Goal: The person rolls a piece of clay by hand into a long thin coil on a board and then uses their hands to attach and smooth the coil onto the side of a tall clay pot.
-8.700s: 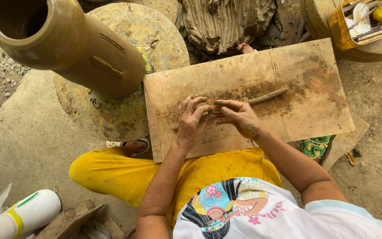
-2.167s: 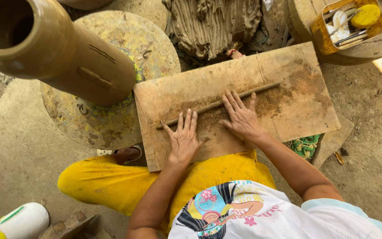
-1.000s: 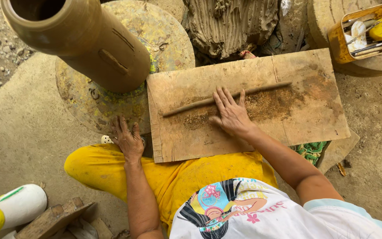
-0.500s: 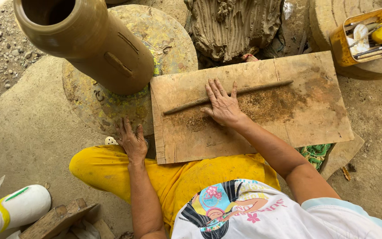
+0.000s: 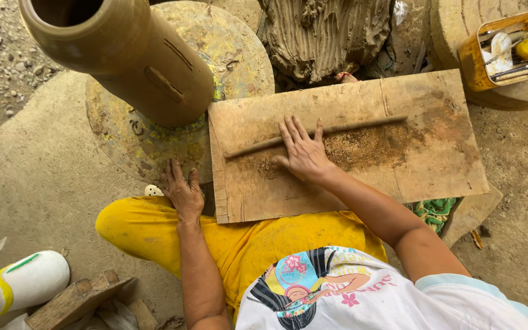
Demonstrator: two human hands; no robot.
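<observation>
A long thin clay coil (image 5: 362,125) lies across a wooden board (image 5: 435,165) that rests on my lap. My right hand (image 5: 304,153) lies flat with fingers spread, its fingertips on the middle of the coil. My left hand (image 5: 183,190) rests open on my yellow-clad knee, beside the board's left edge and at the rim of a round turntable (image 5: 123,134). A tall brown clay vessel (image 5: 123,52) with an open mouth stands on that turntable.
A ridged lump of raw clay (image 5: 328,33) sits beyond the board. At the far right, a yellow tub of tools (image 5: 508,49) stands on a round stone. A white bottle (image 5: 16,287) and wood scraps (image 5: 80,299) lie at the lower left. Gravel borders the left.
Both hands were pressed on the clay earlier. The left hand left the board and settled on my knee. The right hand stays on the coil, which has grown longer and thinner.
</observation>
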